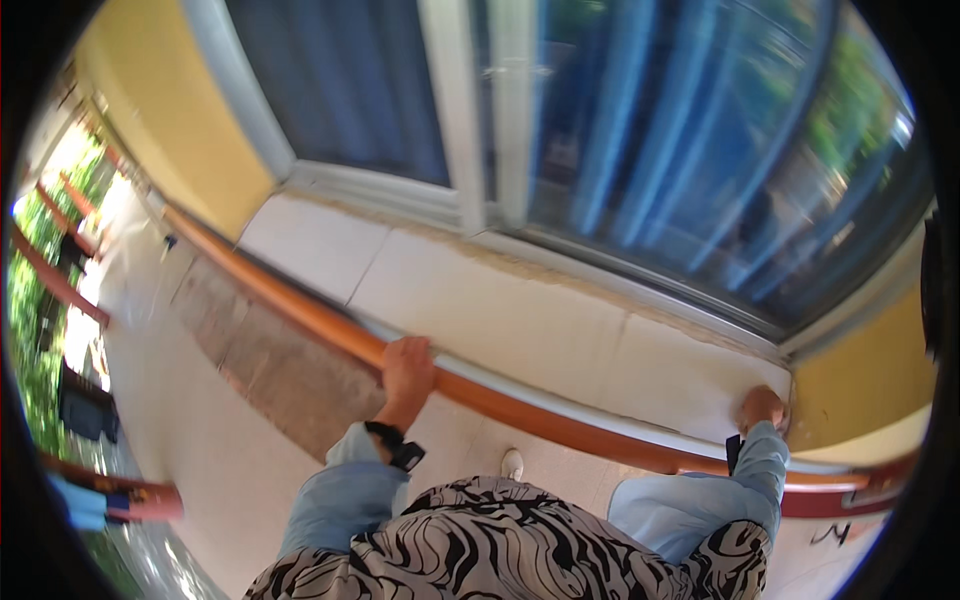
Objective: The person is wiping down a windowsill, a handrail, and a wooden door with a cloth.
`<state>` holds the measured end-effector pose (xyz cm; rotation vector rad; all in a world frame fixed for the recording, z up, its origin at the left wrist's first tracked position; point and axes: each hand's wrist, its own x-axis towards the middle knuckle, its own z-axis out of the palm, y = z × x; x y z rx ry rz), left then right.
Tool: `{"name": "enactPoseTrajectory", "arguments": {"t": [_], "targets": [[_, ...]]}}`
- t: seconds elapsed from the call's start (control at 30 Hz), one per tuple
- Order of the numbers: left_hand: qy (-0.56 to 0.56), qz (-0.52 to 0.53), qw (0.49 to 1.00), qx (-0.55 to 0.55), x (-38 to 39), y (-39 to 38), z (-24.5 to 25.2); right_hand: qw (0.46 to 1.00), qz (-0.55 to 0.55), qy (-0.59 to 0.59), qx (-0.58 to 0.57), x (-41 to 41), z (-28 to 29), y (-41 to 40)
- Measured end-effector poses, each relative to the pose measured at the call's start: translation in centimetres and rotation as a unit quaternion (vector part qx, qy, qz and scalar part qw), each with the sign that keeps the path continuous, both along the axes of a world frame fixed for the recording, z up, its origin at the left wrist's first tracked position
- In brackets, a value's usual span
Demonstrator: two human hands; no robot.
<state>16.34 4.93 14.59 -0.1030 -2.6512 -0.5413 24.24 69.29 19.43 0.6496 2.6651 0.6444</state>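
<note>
My left hand (pixel 409 375) is wrapped over an orange-brown handrail (pixel 510 405) that runs along the front of a tiled window sill (pixel 495 300). A black band with a small box sits on that wrist. My right hand (pixel 761 409) is at the sill's right end, close to the yellow wall, with its fingers curled. Whether anything is inside them is hidden. Behind the sill stands a sliding window (pixel 637 135) with a pale metal frame (pixel 465 120) and blue curtains (pixel 345 90) behind the glass.
Yellow wall (pixel 172 112) borders the window on the left. Below runs a pale floor (pixel 240 450) with a brownish tiled strip (pixel 277 360). At far left are reddish rails (pixel 60 277), a dark bin-like container (pixel 88 409) and greenery. One white shoe (pixel 512 463) shows below me.
</note>
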Motion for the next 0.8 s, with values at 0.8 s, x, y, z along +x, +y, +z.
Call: {"name": "enactPoseTrajectory", "arguments": {"t": [0.8], "targets": [[-0.450,0.346,0.786,0.245,64.7,-24.3,-11.1,0.768,0.546,0.171,-0.288,-8.0,2.2,-59.9]]}}
